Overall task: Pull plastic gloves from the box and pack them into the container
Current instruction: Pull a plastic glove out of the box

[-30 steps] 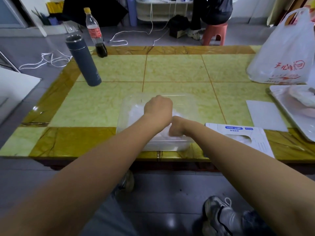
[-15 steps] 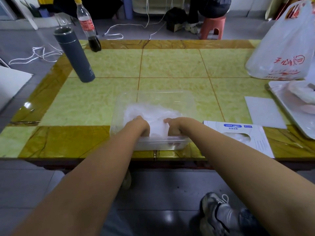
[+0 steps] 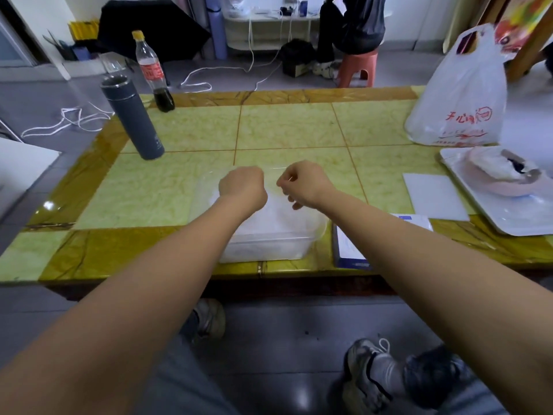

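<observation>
Both hands have risen from the near wall toward the far side of the container [image 3: 317, 232]; left hand [image 3: 243, 187] and right hand [image 3: 302, 184] are curled, whether on clear film one cannot tell; gloves [image 3: 270, 224] lie below them; the box [image 3: 350, 253] lies near and right, closest to the right hand.

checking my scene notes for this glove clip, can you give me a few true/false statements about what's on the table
The grey flask stands upright on the table. True.
The cola bottle is full. False: only a little dark drink sits at its bottom.
The glove box lies left of the container. False: it lies to the right of it.
The left hand and right hand are both over the container. True.
The plastic bag is on the floor. False: it stands on the table's far right side.
</observation>
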Demonstrator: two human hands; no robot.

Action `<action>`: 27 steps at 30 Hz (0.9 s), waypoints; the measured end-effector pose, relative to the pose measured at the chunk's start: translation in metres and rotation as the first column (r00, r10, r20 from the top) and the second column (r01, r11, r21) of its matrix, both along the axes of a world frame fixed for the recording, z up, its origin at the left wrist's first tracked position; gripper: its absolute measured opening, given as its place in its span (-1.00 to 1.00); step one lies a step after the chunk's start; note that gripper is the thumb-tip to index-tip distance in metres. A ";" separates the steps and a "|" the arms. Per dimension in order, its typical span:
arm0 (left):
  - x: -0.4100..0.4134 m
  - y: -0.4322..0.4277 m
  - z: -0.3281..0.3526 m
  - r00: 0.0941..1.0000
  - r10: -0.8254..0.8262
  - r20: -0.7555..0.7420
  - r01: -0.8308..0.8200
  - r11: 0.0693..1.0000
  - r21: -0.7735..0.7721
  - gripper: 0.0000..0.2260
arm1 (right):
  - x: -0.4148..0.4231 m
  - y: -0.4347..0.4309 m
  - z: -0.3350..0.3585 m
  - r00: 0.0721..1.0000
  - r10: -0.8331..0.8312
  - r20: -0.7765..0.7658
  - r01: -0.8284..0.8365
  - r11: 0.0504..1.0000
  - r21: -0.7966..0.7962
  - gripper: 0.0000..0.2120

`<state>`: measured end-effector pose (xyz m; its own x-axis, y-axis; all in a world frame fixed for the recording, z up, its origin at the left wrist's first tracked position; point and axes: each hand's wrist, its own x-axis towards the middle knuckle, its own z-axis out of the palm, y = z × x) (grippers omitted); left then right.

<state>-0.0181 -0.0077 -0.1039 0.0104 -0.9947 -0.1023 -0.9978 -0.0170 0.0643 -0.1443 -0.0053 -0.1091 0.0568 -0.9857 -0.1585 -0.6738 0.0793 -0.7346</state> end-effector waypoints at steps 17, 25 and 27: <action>-0.162 0.052 -0.073 0.922 -0.233 -0.309 0.299 0.936 0.186 -0.55 | -0.170 0.069 -0.068 0.843 -0.212 -0.494 0.265 0.964 0.038 -0.61; -0.158 0.046 -0.067 0.908 -0.170 -0.382 0.300 0.902 0.311 -0.34 | -0.152 0.046 -0.083 0.816 -0.216 -0.536 0.269 0.963 0.021 -0.93; -0.158 0.045 -0.067 0.910 -0.154 -0.386 0.292 0.898 0.330 -0.32 | -0.157 0.045 -0.078 0.855 -0.216 -0.471 0.266 0.963 0.041 -0.79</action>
<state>-0.1766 0.0371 -0.1711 -0.3107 -0.8524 -0.4206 -0.8937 0.1113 0.4346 -0.3012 0.0394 -0.1872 -0.2841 -0.9361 -0.2072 -0.8818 0.3400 -0.3269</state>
